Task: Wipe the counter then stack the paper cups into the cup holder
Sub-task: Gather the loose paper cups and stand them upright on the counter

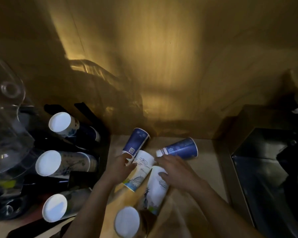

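Four paper cups lie on their sides mid-frame on the counter (205, 162): cup A (136, 141) upper left, cup B (179, 149) upper right, cup C (139, 170) centre, cup D (156, 189) just right of C. Fifth cup (127, 221) at bottom centre. Cup holder (58, 152) at left holds three stacks. Left hand (122, 167) touches A and C; right hand (175, 170) rests on D, below B.

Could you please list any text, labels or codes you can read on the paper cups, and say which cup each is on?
None can be read.
Left blue cup: QR-like square, too small to read.
Right blue cup: dark lettering on white band, blurred.
White cup: faint grey line, illegible.
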### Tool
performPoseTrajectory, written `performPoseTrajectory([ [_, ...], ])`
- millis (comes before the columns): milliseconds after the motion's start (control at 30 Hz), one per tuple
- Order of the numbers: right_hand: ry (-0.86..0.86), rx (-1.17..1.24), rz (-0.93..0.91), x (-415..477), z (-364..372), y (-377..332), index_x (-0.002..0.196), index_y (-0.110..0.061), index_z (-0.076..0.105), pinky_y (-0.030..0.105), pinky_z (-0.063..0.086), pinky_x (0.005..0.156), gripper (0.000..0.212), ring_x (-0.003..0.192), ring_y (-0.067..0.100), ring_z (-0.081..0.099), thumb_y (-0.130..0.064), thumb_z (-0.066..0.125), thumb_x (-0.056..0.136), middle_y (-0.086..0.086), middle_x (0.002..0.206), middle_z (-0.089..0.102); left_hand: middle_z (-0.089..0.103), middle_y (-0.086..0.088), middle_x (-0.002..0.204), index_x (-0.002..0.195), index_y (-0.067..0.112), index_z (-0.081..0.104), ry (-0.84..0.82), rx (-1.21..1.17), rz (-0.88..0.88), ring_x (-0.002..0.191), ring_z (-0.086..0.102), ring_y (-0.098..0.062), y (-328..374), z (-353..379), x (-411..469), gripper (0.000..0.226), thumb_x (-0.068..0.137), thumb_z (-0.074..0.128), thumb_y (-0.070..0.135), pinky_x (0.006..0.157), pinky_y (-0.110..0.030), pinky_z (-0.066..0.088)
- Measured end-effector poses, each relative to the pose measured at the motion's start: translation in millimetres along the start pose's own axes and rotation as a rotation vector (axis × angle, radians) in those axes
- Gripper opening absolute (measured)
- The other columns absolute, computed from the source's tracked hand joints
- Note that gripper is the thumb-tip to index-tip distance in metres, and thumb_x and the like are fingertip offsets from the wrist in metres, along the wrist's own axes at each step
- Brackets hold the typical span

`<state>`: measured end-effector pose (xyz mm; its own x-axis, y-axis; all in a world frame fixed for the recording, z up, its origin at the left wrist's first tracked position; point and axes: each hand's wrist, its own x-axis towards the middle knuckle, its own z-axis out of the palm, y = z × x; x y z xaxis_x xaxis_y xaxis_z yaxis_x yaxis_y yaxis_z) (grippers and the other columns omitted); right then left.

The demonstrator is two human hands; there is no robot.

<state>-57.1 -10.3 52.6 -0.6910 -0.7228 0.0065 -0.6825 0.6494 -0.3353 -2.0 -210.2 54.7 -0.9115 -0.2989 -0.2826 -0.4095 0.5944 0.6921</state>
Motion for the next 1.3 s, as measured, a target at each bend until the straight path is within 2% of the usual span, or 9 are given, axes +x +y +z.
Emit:
performPoseTrajectory([
  [200, -0.188, -0.026, -0.159, -18.0, 52.9, -1.9, 0.135, -0.024, 0.032, 0.035, 0.015, 0.110, 0.066, 0.135, 0.021, 0.023, -0.009, 0.057, 0.075, 0.006, 0.147, 0.032, 0.049, -0.016, 0.134, 0.130, 0.011, 0.045, -0.092, 0.120, -0.039, 0.120, 0.049, -0.031, -40.4, 27.4, 5.5, 0.058, 0.081, 0.068, 0.030, 0.096, -0.033, 0.039],
  [400, -0.292, -0.155, -0.213, -30.9, 74.6, -2.8, 0.136, -0.028, 0.028, 0.045, 0.011, 0.112, 0.076, 0.141, 0.026, 0.011, -0.011, 0.065, 0.072, 0.013, 0.153, 0.019, 0.056, -0.017, 0.124, 0.124, 0.009, 0.043, -0.116, 0.000, -0.101, 0.109, 0.056, -0.033, -60.7, 44.8, -3.9, 0.067, 0.070, 0.078, 0.028, 0.092, -0.041, 0.047],
  [500, -0.319, -0.222, -0.229, -35.6, 74.7, -6.6, 0.132, -0.026, 0.036, 0.048, 0.018, 0.111, 0.072, 0.139, 0.027, 0.021, -0.022, 0.069, 0.069, 0.014, 0.149, 0.030, 0.058, -0.016, 0.120, 0.122, 0.010, 0.044, -0.081, -0.035, -0.157, 0.104, 0.057, -0.031, -69.3, 48.6, -8.8, 0.066, 0.070, 0.078, 0.033, 0.091, -0.041, 0.047],
  [600, -0.334, -0.383, -0.221, -37.7, 75.7, -10.4, 0.114, -0.034, 0.054, 0.039, 0.048, 0.091, 0.075, 0.120, 0.018, 0.052, -0.053, 0.074, 0.045, 0.002, 0.127, 0.060, 0.061, -0.015, 0.116, 0.118, 0.010, 0.046, -0.059, -0.069, -0.164, 0.093, 0.057, -0.024, -73.9, 47.0, -10.0, 0.064, 0.068, 0.079, 0.032, 0.084, -0.035, 0.048],
  [700, -0.276, -0.426, -0.262, -40.3, 84.0, -8.0, 0.113, -0.031, 0.054, 0.039, 0.051, 0.086, 0.079, 0.114, 0.018, 0.057, -0.050, 0.076, 0.040, 0.001, 0.121, 0.063, 0.059, -0.014, 0.119, 0.122, 0.012, 0.043, -0.041, -0.124, -0.147, 0.096, 0.056, -0.025, -72.8, 43.2, -12.6, 0.065, 0.070, 0.078, 0.032, 0.086, -0.036, 0.047],
  [867, -0.200, -0.459, -0.419, -45.9, 88.3, -4.3, 0.108, -0.028, 0.055, 0.041, 0.046, 0.093, 0.049, 0.109, 0.016, 0.056, -0.037, 0.056, 0.060, -0.004, 0.114, 0.064, 0.062, -0.006, 0.117, 0.117, 0.024, 0.048, 0.157, -0.198, -0.032, 0.101, 0.057, -0.024, -46.0, 23.2, -21.5, 0.058, 0.069, 0.076, 0.039, 0.085, -0.036, 0.046],
  [1000, -0.201, -0.411, -0.324, -47.3, 85.4, -0.1, 0.112, -0.022, 0.054, 0.046, 0.047, 0.092, 0.081, 0.104, 0.016, 0.057, -0.046, 0.070, 0.036, -0.002, 0.108, 0.064, 0.060, -0.002, 0.113, 0.116, 0.022, 0.050, 0.245, -0.124, 0.156, 0.104, 0.057, -0.020, -17.8, 0.0, -25.8, 0.059, 0.065, 0.078, 0.035, 0.090, -0.042, 0.050],
  [1167, -0.105, -0.312, -0.084, -50.8, 75.5, 2.8, 0.111, -0.022, 0.056, 0.044, 0.047, 0.089, 0.087, 0.099, 0.014, 0.061, -0.052, 0.066, 0.030, -0.005, 0.106, 0.066, 0.049, 0.008, 0.106, 0.116, 0.023, 0.049, 0.302, 0.039, 0.340, 0.099, 0.041, -0.008, 4.2, -8.2, -26.3, 0.054, 0.069, 0.072, 0.039, 0.084, -0.025, 0.029],
  [1300, 0.055, -0.247, 0.083, -60.2, 66.0, 2.9, 0.112, -0.021, 0.057, 0.039, 0.045, 0.090, 0.080, 0.096, 0.014, 0.063, -0.043, 0.072, 0.036, -0.005, 0.105, 0.067, 0.052, 0.003, 0.116, 0.122, 0.015, 0.049, 0.165, -0.044, 0.330, 0.104, 0.047, -0.010, 5.6, 6.1, -24.4, 0.056, 0.073, 0.075, 0.025, 0.079, -0.013, 0.027],
])
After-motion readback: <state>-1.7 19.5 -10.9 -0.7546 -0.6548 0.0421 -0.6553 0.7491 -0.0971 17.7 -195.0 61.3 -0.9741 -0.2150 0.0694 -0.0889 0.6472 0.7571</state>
